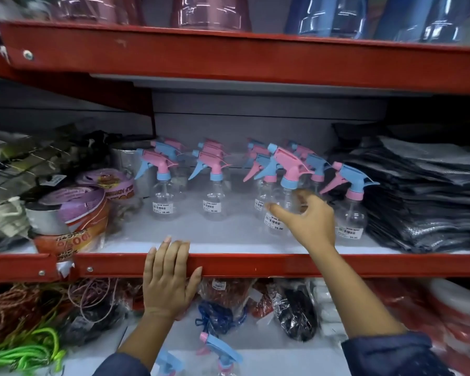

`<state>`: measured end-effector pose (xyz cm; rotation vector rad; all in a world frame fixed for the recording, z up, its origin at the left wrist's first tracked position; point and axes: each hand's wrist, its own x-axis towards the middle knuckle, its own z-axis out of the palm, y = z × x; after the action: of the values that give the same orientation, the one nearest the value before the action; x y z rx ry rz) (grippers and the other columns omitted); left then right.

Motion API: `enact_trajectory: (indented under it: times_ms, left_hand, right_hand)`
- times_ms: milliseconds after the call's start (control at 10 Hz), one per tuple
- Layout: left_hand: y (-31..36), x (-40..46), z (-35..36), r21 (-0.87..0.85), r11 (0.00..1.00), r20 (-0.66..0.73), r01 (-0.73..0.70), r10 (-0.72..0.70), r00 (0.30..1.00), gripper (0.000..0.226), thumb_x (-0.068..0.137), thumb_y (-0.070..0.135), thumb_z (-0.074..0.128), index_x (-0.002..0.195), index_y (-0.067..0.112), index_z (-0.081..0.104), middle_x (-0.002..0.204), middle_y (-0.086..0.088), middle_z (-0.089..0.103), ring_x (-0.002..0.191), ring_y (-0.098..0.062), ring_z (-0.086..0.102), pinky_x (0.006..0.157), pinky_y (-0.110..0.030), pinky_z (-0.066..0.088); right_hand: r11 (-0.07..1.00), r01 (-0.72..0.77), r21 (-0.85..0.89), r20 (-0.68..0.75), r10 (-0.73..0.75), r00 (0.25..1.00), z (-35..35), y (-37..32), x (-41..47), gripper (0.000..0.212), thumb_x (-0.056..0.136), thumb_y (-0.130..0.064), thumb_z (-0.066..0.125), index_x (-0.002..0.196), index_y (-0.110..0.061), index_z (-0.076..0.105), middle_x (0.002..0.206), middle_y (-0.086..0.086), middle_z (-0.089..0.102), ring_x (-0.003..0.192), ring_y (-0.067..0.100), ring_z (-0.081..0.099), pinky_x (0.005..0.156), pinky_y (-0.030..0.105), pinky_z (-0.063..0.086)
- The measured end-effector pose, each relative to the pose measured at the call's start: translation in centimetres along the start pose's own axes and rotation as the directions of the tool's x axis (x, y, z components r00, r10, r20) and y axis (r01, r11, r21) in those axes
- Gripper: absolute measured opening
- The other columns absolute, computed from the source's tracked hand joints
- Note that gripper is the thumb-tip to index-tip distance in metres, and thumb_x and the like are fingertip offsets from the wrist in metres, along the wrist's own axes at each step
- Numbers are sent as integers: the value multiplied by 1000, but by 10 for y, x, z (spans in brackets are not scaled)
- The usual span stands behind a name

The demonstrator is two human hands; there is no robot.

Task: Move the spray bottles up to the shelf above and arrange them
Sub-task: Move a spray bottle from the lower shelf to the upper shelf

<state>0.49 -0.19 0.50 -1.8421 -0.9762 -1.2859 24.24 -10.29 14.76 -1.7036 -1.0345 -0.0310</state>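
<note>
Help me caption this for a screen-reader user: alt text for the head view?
The right hand grips a tilted spray bottle with a pink-and-blue trigger, among rows of like bottles on a red shelf. The left hand rests flat on its front edge.

Right grip (311,218) curled round tilted spray bottle (286,183) — left grip (168,278) flat on red shelf edge (255,264).
</note>
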Motion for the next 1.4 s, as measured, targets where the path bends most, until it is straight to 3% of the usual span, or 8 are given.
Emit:
enact_trajectory:
  times_ms: [100, 300, 600, 700, 900, 1000, 1200, 1400]
  left_hand:
    - [-1, -1, 2, 2, 1000, -19, 0, 0, 1000, 51, 97, 45, 30, 126, 6, 47, 127, -11, 47, 127, -30, 38, 118, -40, 15]
    - [-1, -1, 6, 6, 1000, -43, -5, 6, 999, 51, 97, 45, 30, 125, 6, 48, 126, -11, 48, 126, -30, 40, 117, -41, 16]
    - [0, 0, 4, 2, 1000, -47, 0, 0, 999, 50, 97, 43, 31, 124, 5, 49, 126, -12, 49, 124, -32, 42, 117, -41, 16]
    - [0, -1, 4, -1, 1000, -37, 4, -4, 999, 50, 97, 43, 30, 125, 6, 48, 127, -12, 48, 125, -31, 41, 117, -42, 17]
    - [1, -1, 2, -10, 1000, -14, 16, -16, 1000, 50, 97, 43, 30, 126, 6, 48, 128, -11, 47, 125, -32, 42, 116, -43, 17]
    - [1, 0, 2, -10, 1000, -14, 19, -19, 1000, 50, 97, 43, 30, 125, 6, 48, 127, -12, 48, 125, -32, 42, 116, -43, 17]
    - [1, -1, 2, 5, 1000, 6, 22, -22, 1000, 50, 96, 43, 31, 126, 6, 48, 128, -11, 48, 127, -32, 40, 117, -43, 16]
    - [2, -1, 1, 14, 1000, 5, 22, -22, 1000, 50, 96, 43, 31, 125, 6, 48, 127, -12, 48, 126, -32, 41, 118, -42, 16]
  right_hand:
    - [995, -50, -87, 62, 55, 997, 11, 6, 6, 53, 64, -62, 75, 98, -24, 62, 79, -1, 57, 70, 20, 53, 58, 27, 35]
    - [981, -59, -183, 42, 67, 997, 24, 18, 8, 72, 65, -66, 71, 116, -18, 56, 107, 12, 63, 90, 33, 63, 67, 32, 45]
    - [965, 6, -264, 29, 1, 1000, 27, 15, 4, 77, 66, -68, 69, 122, -17, 55, 116, 12, 63, 97, 34, 63, 69, 34, 48]
    - [961, 26, -277, 35, -16, 999, 28, 16, 3, 79, 65, -68, 69, 124, -17, 55, 117, 11, 63, 98, 33, 63, 70, 35, 49]
    - [978, -16, -206, 99, 37, 994, 22, 16, 4, 76, 66, -60, 75, 116, -10, 47, 95, 9, 63, 79, 28, 60, 59, 28, 39]
    - [989, -18, -148, 183, 45, 982, 17, 17, 7, 72, 67, -55, 78, 115, -10, 48, 96, 2, 57, 83, 23, 56, 65, 29, 41]
    - [998, -63, 19, 270, 55, 961, 13, 23, 11, 72, 68, -44, 82, 123, -11, 49, 119, 9, 59, 108, 26, 58, 91, 43, 50]
    - [999, -29, 15, 279, 23, 960, 15, 24, 8, 68, 73, -44, 77, 127, -15, 46, 124, 9, 59, 111, 27, 57, 89, 41, 51]
